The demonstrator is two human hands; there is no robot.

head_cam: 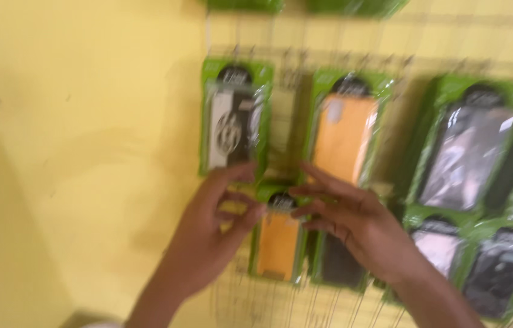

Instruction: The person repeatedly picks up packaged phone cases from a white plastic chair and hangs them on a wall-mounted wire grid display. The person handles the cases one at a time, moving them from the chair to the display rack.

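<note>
Two bare forearms rise from the bottom edge, nearest the camera, toward a yellow wall hung with packaged phone cases; the whole view is blurred.

On the left, the left hand (211, 234) is raised with its fingers curled loosely, thumb and fingertips (250, 214) narrowed toward each other. They meet the upper left corner of a small orange phone case in a green-edged clear plastic pack (278, 243), which hangs on the wire grid rack (281, 304) between the two hands. Whether the fingers truly pinch the pack or only touch its edge cannot be told through the blur.

Above that hand hangs a black-and-white phone case in a green pack (235, 121), its lower edge just beside the left fingertips.

Right of it hangs a larger orange phone case in a green pack (344, 136), directly above the small orange one.

Further right, the right hand (360, 222) is spread, fingers long and apart, pointing left; its fingertips (305, 191) reach the top of the small orange pack at its dark header. Under this hand sits a dark phone case pack (336, 267), partly covered.

At far right hang several green packs with grey and black cases (469, 158).
</note>
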